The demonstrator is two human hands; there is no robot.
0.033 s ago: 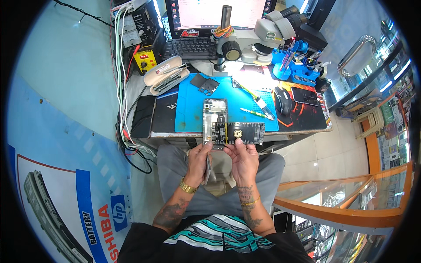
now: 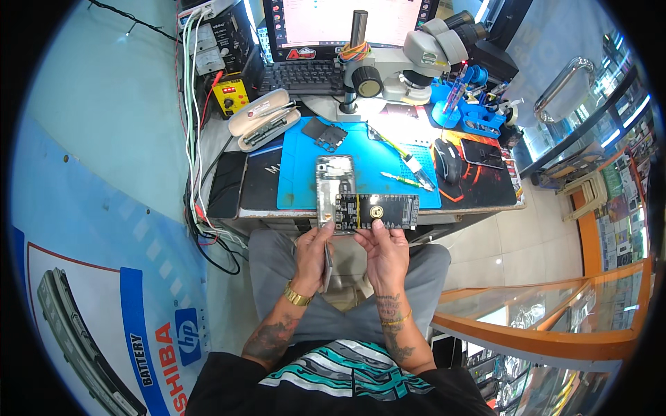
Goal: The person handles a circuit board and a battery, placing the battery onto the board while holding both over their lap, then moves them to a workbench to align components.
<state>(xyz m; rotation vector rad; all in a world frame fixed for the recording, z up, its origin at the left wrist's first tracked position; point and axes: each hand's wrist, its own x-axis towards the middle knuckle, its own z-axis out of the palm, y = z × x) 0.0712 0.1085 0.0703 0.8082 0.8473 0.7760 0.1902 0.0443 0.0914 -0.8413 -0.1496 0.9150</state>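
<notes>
My left hand (image 2: 311,255) is closed on an opened phone (image 2: 336,175) with a silver frame, held upright over the mat's front edge. A thin flat panel (image 2: 328,269) also sticks out below its fingers; whether it joins the phone I cannot tell. My right hand (image 2: 386,258) pinches a long black circuit board (image 2: 397,211) with a gold ring and a yellow stripe, thumb on its face. The board lies sideways, its left end overlapping the phone's lower right part. Fingers behind both things are hidden.
A blue mat (image 2: 298,166) bears black phone covers (image 2: 323,134), a yellow-handled knife (image 2: 402,152) and a green tweezer-like tool (image 2: 406,180). Behind stand a microscope (image 2: 427,55) and keyboard (image 2: 298,78). An open tool case (image 2: 263,119) lies left; a mouse (image 2: 448,158) lies right.
The phone in my left hand has shifted slightly left and tilted a little. The board and my right hand look unmoved.
</notes>
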